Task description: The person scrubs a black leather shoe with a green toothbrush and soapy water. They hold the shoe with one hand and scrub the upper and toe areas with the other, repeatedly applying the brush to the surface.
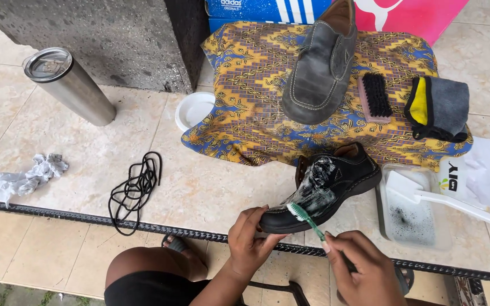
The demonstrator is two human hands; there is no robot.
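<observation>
Beige tiled floor (199,192); patterned cloth (245,96) spread on it.

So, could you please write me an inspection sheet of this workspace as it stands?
Surface: pale tiled floor, with a patterned cloth spread at the back.
Job's things: black shoe smeared with white foam; green toothbrush with its bristles on the toe.
Clutter: grey shoe, bristle brush, folded grey and yellow cloth, white lid, steel tumbler, crumpled paper, plastic tray with a white brush.
Grippers: left hand steadies the shoe's toe; right hand holds the toothbrush.
Cables: nothing seen; only loose black laces.
Surroundings: stone pillar, shoe boxes.
</observation>
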